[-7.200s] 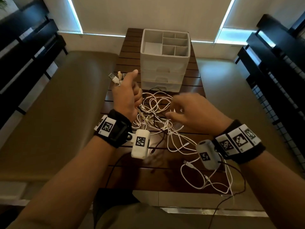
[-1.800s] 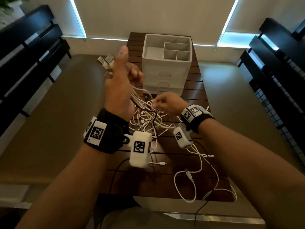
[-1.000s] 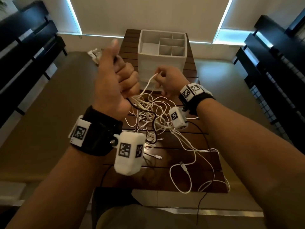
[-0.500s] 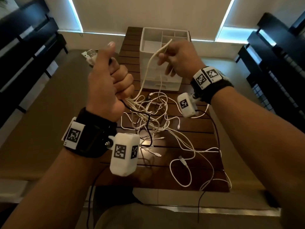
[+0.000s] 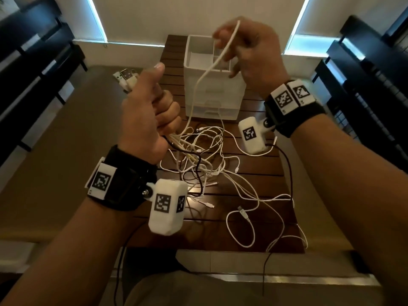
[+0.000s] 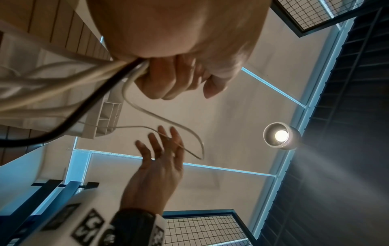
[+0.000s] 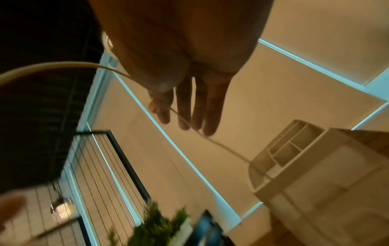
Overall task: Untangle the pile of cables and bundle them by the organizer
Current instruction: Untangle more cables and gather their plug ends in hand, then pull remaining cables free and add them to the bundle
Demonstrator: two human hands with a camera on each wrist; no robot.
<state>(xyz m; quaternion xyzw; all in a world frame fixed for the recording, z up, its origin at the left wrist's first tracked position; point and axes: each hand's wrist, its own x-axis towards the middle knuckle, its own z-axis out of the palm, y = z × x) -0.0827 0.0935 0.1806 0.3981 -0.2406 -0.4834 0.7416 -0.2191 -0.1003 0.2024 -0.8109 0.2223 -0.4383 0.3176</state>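
Cables (image 5: pixel 198 155) in raised left hand (image 5: pixel 148 115)

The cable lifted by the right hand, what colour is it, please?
White cable; the head view shows it best.

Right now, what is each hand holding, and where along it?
The left hand grips a bunch of cables just below their plugs. The right hand lifts one white cable partway along, over straight fingers.
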